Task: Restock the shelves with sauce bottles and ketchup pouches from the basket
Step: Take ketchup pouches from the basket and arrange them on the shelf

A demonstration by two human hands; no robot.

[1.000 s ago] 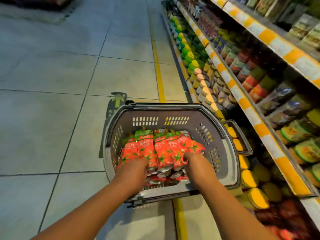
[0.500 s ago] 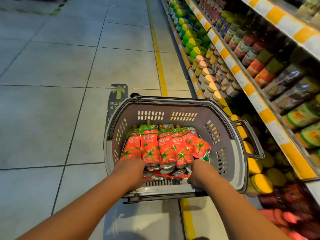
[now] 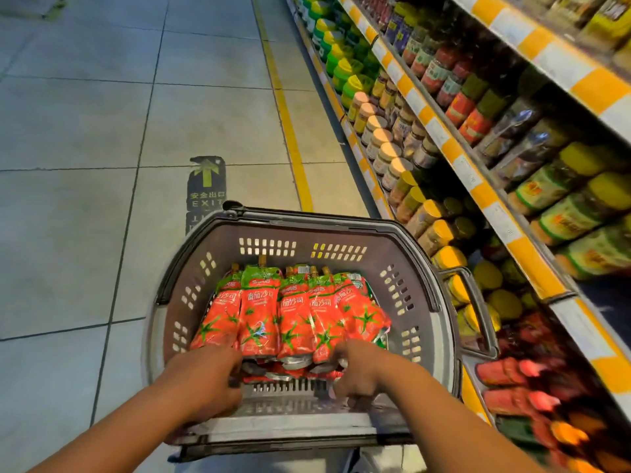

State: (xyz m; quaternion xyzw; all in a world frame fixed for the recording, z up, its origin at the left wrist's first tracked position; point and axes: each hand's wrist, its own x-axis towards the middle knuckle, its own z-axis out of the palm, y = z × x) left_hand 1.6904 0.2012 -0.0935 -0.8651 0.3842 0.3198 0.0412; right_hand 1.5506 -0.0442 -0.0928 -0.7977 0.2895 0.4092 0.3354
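Reaching into the near end of the grey shopping basket (image 3: 423, 268), both hands work at the bottom edges of the ketchup pouches (image 3: 290, 312). The left hand (image 3: 201, 387) has its fingers curled down over the near edge of the left pouches, and the right hand (image 3: 362, 370) curls around the edge of the right ones; both look to be grasping pouches, though motion blur hides the exact contact.

The pouches lie in a fanned row inside the basket, spouts pointing far, with more pouches under them. I judge them soft and floppy, light one by one, with a smooth film that can slip, so it is better to pinch the stiff sealed bottom edge or take the neck at the spout.

Beyond, the basket handle (image 3: 478, 308) hangs toward the right. Jars with yellow and green lids fill the shelves (image 3: 454, 148) along the right side, running far down the aisle.
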